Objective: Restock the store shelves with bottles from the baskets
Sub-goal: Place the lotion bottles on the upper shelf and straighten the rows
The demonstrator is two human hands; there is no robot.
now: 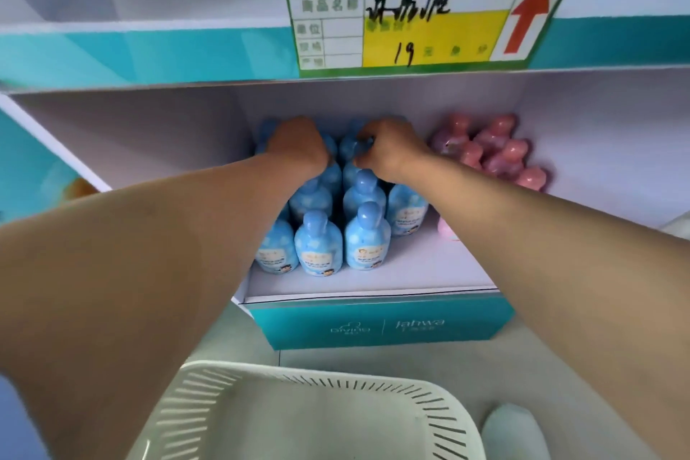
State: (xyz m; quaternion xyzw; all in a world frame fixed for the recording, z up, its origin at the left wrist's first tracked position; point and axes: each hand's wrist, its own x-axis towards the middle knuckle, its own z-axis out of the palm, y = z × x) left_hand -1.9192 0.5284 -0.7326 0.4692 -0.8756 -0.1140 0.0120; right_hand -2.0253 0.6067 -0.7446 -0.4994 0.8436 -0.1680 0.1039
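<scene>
Blue glossy plastic bottles (318, 243) crowd the white shelf (373, 284); our right hand (392, 149) pinches one's rounded cap; whether our left hand (298, 146) grips, we cannot tell.

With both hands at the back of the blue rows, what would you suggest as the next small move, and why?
Probably set those back bottles upright and let go: the left hand and right hand are on the rear blue bottles, and the basket looks empty.

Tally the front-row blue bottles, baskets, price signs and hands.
Front-row blue bottles: 3
Basket: 1
Price sign: 1
Hands: 2, left hand and right hand
Total: 7
</scene>
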